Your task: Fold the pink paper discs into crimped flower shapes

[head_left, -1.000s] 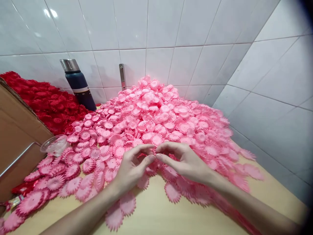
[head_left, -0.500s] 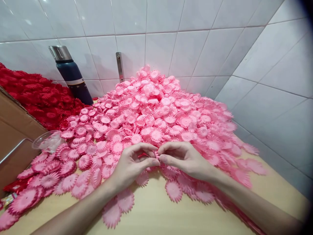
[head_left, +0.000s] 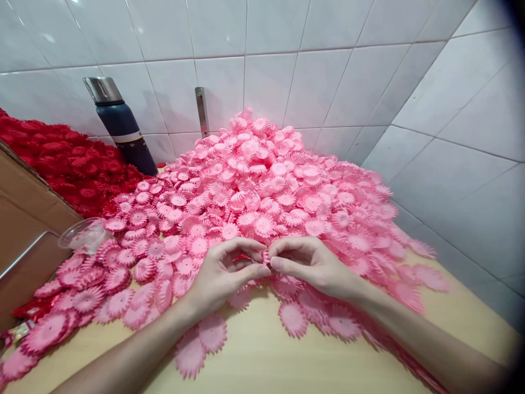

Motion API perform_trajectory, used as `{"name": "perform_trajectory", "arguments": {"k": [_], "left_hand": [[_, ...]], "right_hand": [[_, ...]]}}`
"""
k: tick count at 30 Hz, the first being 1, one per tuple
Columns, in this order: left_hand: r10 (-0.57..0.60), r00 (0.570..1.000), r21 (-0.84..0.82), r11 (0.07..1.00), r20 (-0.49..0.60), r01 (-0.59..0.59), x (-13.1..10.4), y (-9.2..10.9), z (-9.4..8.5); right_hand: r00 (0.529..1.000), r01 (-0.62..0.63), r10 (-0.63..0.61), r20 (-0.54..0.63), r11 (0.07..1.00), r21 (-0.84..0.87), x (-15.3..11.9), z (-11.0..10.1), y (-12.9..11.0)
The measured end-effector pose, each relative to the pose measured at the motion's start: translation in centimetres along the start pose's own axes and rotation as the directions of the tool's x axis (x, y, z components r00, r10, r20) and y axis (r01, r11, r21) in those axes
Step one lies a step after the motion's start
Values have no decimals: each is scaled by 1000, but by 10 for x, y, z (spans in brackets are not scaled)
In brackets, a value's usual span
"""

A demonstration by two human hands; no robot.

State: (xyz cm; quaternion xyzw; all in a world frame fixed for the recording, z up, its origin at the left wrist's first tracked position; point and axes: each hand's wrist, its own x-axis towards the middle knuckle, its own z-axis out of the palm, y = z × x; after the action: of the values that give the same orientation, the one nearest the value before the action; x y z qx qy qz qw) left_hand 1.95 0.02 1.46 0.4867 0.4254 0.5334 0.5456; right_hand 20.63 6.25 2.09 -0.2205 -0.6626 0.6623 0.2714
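Note:
Over the front of a big heap of pink fabric petal discs [head_left: 283, 186], my two hands meet fingertip to fingertip. A small pink petal disc [head_left: 266, 256] shows edge-on between them. My left hand [head_left: 232, 265] pinches its left side with thumb and fingers. From the right, the thumb and fingers of my right hand [head_left: 309, 262] close on the same disc. The fingertips hide most of it. Flat on the table just below lie a few loose pink discs [head_left: 292, 319].
A red heap of similar discs [head_left: 61, 158] rises at the left behind a cardboard box [head_left: 33, 219]. A dark blue bottle [head_left: 123, 126] stands by the tiled wall [head_left: 221, 27]. A clear plastic cup [head_left: 84, 234] lies near the box. The wooden tabletop [head_left: 254, 361] shows in front.
Both hands hold nearly the same place, with the fingertips shifted very slightly and a little more of the pink disc showing between them. The whole view has moved a touch.

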Motion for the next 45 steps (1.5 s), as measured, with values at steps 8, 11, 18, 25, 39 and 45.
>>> {"name": "perform_trajectory", "arguments": {"k": [8,11,18,25,39,45], "left_hand": [[37,999,21,999,17,-38,0,0,-1],[45,999,34,998,25,-46,0,0,-1],[60,997,67,996,50,-64,-1,0,-1],[59,998,163,985,33,-63,-1,1,-1],[52,999,210,977,-4,-50,-2,4,-1],[47,999,209,977,3,-46,-1,4,0]], "right_hand": [[1000,12,-13,16,1000,13,0,-2,2],[1000,8,-8,14,1000,-2,0,-2,3],[1000,-17,18,3,998,-59,-2,-1,2],[999,-42,39,-23,989,-142,-1,3,5],[999,17,-13,31,991,-132,-3,-1,6],[1000,26,-24,13,988,-155,-2,0,6]]}}
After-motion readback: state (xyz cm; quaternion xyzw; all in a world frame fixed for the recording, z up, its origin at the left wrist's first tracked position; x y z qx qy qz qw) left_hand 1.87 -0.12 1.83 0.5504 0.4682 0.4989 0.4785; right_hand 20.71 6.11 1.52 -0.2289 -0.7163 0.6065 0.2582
